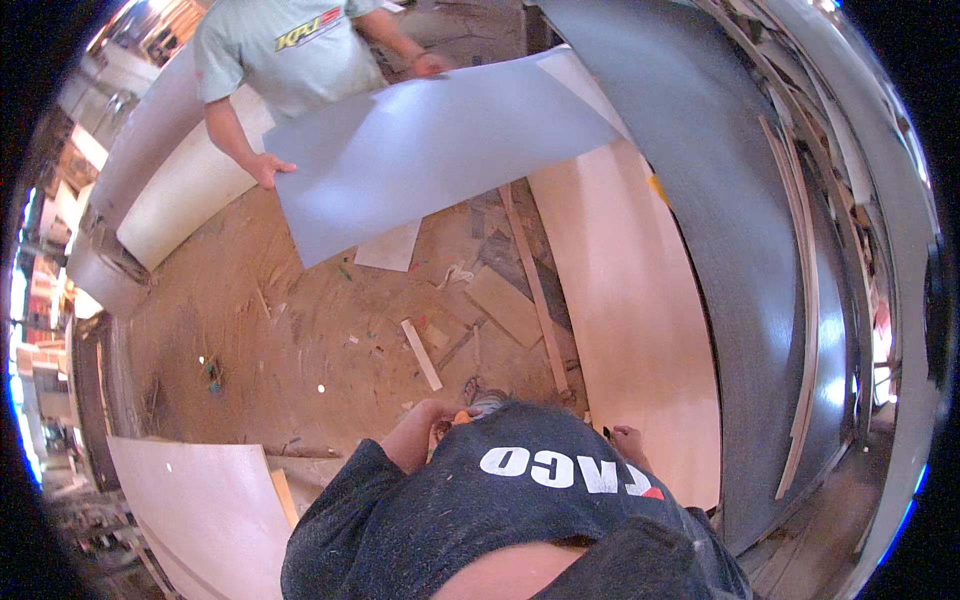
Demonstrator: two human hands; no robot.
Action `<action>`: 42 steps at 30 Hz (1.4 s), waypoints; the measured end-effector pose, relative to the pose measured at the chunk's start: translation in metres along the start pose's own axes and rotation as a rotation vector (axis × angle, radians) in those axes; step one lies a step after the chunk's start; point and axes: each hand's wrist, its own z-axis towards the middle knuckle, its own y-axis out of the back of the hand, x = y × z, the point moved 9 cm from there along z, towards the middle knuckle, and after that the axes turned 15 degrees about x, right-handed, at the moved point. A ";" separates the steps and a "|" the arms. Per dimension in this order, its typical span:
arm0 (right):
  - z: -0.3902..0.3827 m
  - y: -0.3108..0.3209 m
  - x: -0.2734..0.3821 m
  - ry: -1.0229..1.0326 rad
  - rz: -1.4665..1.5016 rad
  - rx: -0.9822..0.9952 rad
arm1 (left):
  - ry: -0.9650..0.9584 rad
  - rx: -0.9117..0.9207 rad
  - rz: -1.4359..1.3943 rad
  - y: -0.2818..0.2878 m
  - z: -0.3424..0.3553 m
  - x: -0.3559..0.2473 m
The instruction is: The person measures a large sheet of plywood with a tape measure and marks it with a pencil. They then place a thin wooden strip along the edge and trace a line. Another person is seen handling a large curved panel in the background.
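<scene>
Close to my waist, my left hand point(432, 412) is closed around a small orange object point(462, 417) whose kind I cannot make out. My right hand point(627, 438) is curled at my other side, partly hidden by my shirt, with a small dark tip point(606, 432) showing beside it; what it holds is unclear. Ahead of me a co-worker point(290, 60) grips a large grey-faced sheet point(430, 130) with both hands, one at its left edge and one on its far edge.
A long pale wood panel point(640, 310) lies to my right, beside large dark sheets point(745, 260) and thin strips. Another pale sheet point(200, 510) is at lower left. Curved boards point(190, 195) lean behind the co-worker. Wood scraps point(421, 355) and a long batten point(535, 290) litter the dusty floor.
</scene>
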 end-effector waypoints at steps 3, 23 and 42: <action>0.006 -0.005 0.017 0.037 0.146 0.019 | -0.028 -0.017 -0.038 0.004 -0.006 0.011; -0.017 -0.030 0.061 0.193 0.143 0.093 | -0.143 -0.061 -0.159 0.001 -0.030 0.038; 0.011 -0.094 0.059 0.481 0.274 0.590 | -0.299 -0.009 -0.141 -0.035 -0.107 -0.018</action>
